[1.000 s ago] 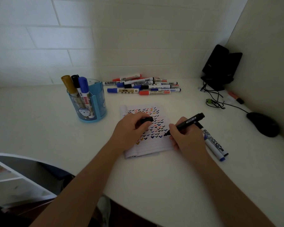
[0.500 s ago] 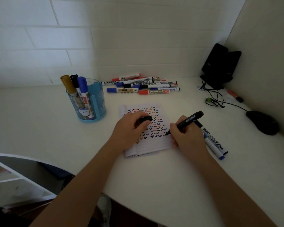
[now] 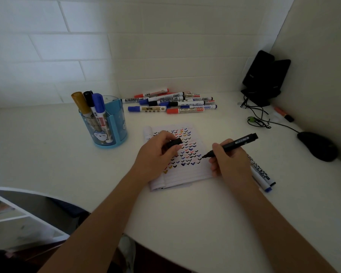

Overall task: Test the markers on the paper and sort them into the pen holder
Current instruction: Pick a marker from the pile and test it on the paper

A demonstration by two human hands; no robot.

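The right hand (image 3: pixel 229 164) is found closed round an uncapped black marker (image 3: pixel 236 143), pinched between thumb and fingers, with the tip pointed down-left at the right end of the rows of coloured ticks on the paper (image 3: pixel 185 174); contact with the sheet cannot be confirmed. The left hand (image 3: pixel 156 156) rests on the paper's left half, fingers curled, with the black cap (image 3: pixel 174 143) held between thumb and forefinger. Against the frame half a second ago, the marker and right hand are noted slightly farther right, while the left hand's grip is unchanged. The blue pen holder (image 3: pixel 116 125) stands left of the paper and is loaded with three capped markers (image 3: pixel 91 107), gold, black and blue. A pile of markers (image 3: pixel 173 104) lies by the back wall. Two more markers (image 3: pixel 264 178) lie just right of the right hand and are partly hidden by it. A black mouse (image 3: pixel 317 145) and its cable (image 3: pixel 258 121) are recorded at the far right of the desk (image 3: pixel 47 154).
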